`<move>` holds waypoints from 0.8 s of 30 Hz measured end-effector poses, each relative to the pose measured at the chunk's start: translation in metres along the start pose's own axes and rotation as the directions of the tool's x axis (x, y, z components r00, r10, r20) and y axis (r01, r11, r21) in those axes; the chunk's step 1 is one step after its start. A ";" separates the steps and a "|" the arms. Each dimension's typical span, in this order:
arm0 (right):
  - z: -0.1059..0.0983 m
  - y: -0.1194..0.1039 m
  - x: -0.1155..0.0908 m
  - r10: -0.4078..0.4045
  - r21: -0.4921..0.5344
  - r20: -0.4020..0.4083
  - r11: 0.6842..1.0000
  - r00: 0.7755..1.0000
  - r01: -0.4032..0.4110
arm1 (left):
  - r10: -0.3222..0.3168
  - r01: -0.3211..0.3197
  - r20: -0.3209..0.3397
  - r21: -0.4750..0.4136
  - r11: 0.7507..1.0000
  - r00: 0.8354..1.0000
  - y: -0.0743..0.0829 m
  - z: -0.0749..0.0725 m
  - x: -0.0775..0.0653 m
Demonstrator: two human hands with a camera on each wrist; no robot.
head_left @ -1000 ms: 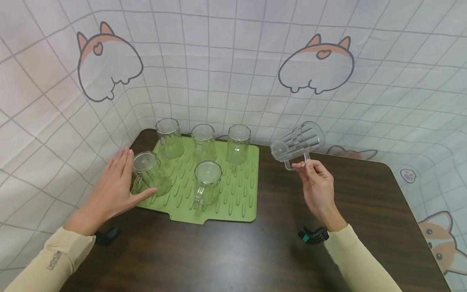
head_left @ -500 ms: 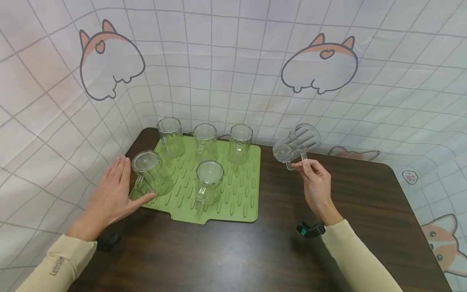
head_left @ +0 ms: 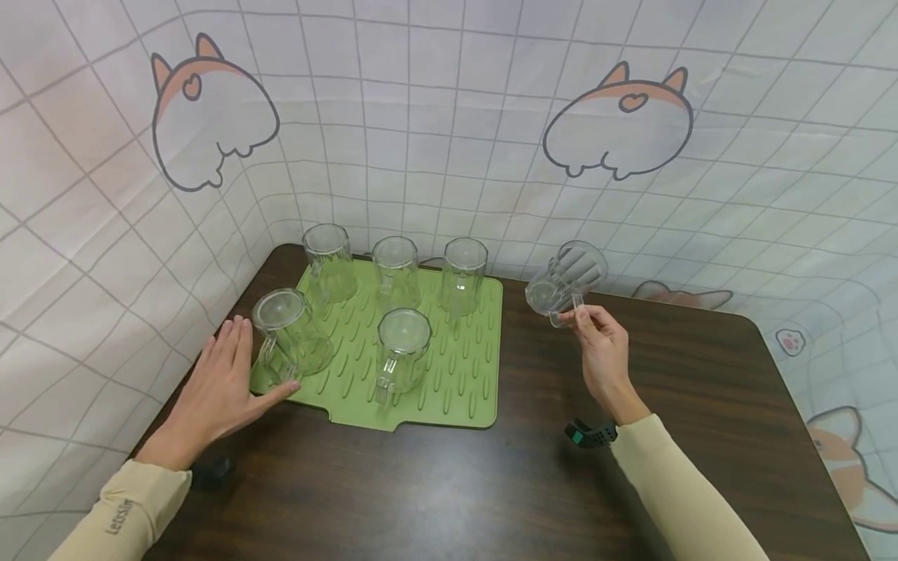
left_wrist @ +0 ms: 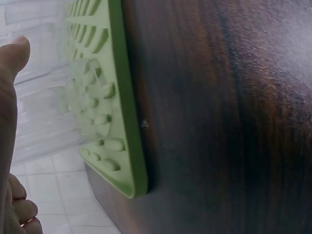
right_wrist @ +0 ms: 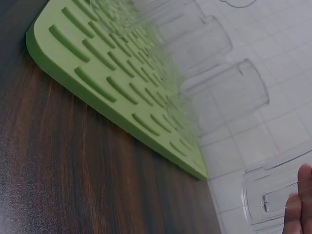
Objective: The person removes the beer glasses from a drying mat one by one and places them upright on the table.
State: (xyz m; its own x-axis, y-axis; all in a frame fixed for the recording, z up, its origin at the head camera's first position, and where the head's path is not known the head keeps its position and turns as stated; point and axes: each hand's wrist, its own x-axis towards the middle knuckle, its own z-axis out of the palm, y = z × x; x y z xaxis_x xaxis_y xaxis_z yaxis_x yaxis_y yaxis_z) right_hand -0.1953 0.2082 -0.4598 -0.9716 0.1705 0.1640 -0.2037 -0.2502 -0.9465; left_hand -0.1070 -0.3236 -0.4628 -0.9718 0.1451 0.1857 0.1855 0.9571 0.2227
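My right hand (head_left: 605,357) pinches the handle of a clear glass mug (head_left: 579,265), holding it tilted above the table right of a green drying mat (head_left: 449,405). In the right wrist view, part of this mug (right_wrist: 270,187) shows beside the fingers (right_wrist: 305,195). My left hand (head_left: 219,393) lies with straight fingers and spread thumb at the mat's left side. Its thumb is close to the handle of the front-left mug (head_left: 303,343); whether they touch I cannot tell. Another mug (head_left: 410,362) stands at the mat's front middle. All mugs on the mat are bottom-up.
Along the mat's back edge stand three more clear mugs: a left one (head_left: 330,269), a middle one (head_left: 396,273) and a right one (head_left: 464,273). A dark wooden table (head_left: 449,499) carries the mat. White gridded cloth (head_left: 421,117) with cartoon corgis hangs close behind and at the sides.
My left hand has slid back toward the near side along the mug. The right hand has shifted slightly left with its mug, whose open end has swung a little toward the left.
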 end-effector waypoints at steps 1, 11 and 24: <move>0.000 0.001 0.001 0.005 -0.010 -0.002 1.000 1.000 -0.005 | 0.000 0.000 0.002 -0.004 1.000 1.000 0.000 0.001 0.000; 0.001 0.008 0.008 0.045 -0.112 -0.002 0.993 0.999 -0.044 | -0.013 0.013 0.081 0.008 1.000 0.997 -0.005 0.014 0.000; 0.004 0.018 0.016 0.157 -0.176 -0.046 0.971 0.987 -0.163 | -0.056 0.051 0.160 0.035 0.998 0.986 -0.010 0.022 0.000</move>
State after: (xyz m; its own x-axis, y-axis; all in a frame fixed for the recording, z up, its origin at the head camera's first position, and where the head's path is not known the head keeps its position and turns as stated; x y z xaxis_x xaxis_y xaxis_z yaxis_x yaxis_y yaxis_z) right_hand -0.2155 0.2023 -0.4732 -0.9850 0.1725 0.0003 -0.0182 -0.1026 -0.9946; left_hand -0.1119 -0.3279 -0.4862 -0.9915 0.1292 0.0174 0.1300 0.9714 0.1987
